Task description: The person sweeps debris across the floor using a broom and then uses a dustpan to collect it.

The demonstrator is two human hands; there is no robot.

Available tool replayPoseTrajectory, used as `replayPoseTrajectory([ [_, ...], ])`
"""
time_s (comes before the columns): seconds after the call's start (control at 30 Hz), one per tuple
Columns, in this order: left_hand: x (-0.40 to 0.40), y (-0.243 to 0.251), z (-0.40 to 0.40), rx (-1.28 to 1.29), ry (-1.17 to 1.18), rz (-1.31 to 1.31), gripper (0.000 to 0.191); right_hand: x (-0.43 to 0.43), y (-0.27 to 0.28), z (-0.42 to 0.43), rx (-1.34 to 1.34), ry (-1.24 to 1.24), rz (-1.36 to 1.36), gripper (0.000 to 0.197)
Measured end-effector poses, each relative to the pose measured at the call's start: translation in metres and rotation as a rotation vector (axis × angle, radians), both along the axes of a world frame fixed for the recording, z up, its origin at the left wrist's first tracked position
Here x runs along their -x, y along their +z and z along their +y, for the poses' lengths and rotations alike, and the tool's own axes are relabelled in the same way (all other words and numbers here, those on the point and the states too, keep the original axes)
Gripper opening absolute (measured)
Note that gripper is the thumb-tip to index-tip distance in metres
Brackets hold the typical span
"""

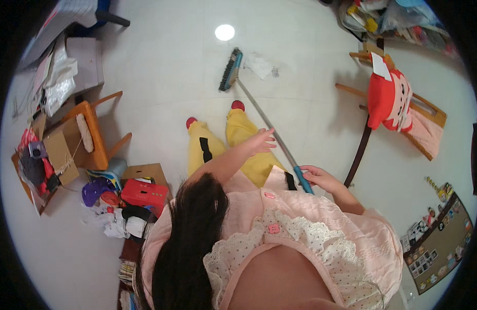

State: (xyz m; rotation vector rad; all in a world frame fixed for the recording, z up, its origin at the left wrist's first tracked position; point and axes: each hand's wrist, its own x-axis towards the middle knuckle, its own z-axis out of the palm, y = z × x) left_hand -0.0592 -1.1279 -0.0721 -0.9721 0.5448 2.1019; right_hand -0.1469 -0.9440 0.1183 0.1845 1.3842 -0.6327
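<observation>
A long-handled floor brush [232,69] with dark bristles and a blue-grey head rests on the pale tiled floor. Its metal pole [261,112] slants back towards my body and ends in a blue grip. Around that blue grip [304,181] my right hand [320,178] is closed, at my right hip. My left hand [262,142] reaches across my thigh, fingers apart, close beside the middle of the pole. Whether its fingertips touch the pole cannot be told. A whitish patch with grey smudges [259,66] lies on the floor, right of the brush head.
At left stand a wooden chair [95,135] carrying a cardboard box [64,149], and a red box [144,195] among bags. A red plush toy [389,97] sits on a wooden chair at right. Clutter [401,19] fills the far right corner. Floor light reflects [224,32] ahead.
</observation>
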Motion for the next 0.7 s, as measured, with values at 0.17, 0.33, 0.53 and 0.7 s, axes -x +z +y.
replayPoseTrajectory([
  [0.17,0.015,-0.002,0.01,-0.116,0.433,-0.169,0.026,0.006,-0.011,0.003,0.044,-0.316,0.079,0.028],
  [0.33,0.022,0.007,-0.034,-0.215,0.357,-0.256,0.019,0.009,-0.029,0.038,-0.338,-0.396,0.37,0.025],
  [0.53,0.03,0.014,-0.063,-0.271,0.294,-0.145,0.021,0.016,0.003,-0.096,-0.087,-0.498,0.206,0.029],
  [0.7,0.052,0.044,-0.085,-0.173,0.159,-0.1,0.025,0.01,0.024,-0.176,-0.081,-0.492,0.145,0.035],
])
